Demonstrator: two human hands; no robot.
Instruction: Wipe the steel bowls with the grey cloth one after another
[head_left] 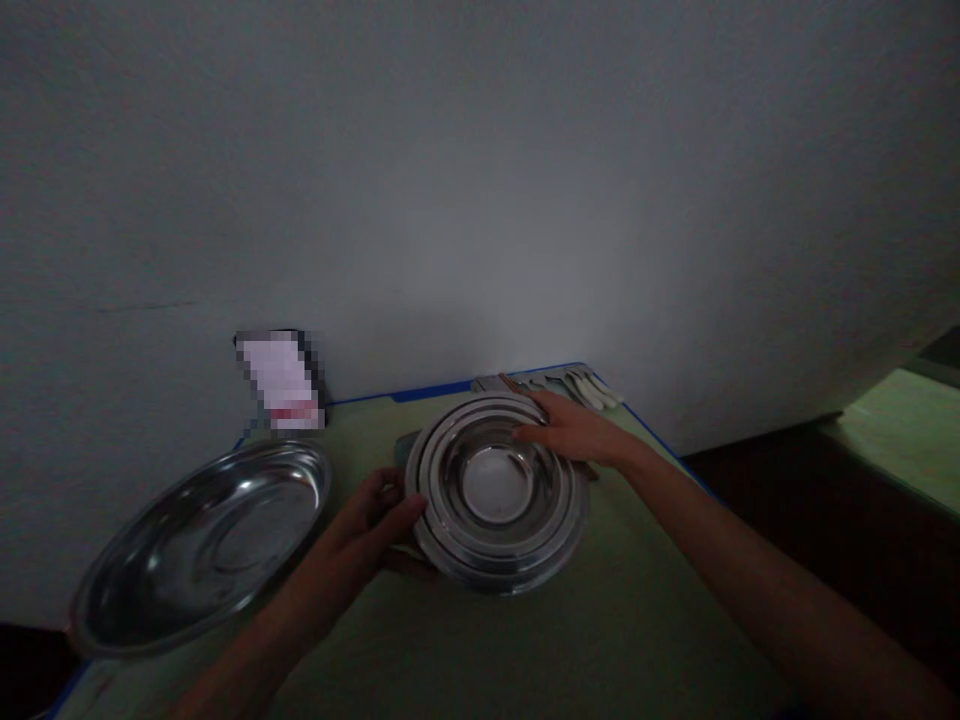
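Note:
A stack of shiny steel bowls (pixel 499 490) stands in the middle of the pale green table (pixel 600 630). My left hand (pixel 379 525) grips the stack's left rim, thumb on top and fingers curled underneath. My right hand (pixel 574 432) rests on the far right rim, fingers together and lying over the edge. The light is dim.
A large oval steel platter (pixel 202 545) lies at the left, overhanging the table's edge. Several spoons and other cutlery (pixel 577 388) lie at the far corner by the white wall. A blurred-out card (pixel 281 380) leans on the wall. The table has a blue border.

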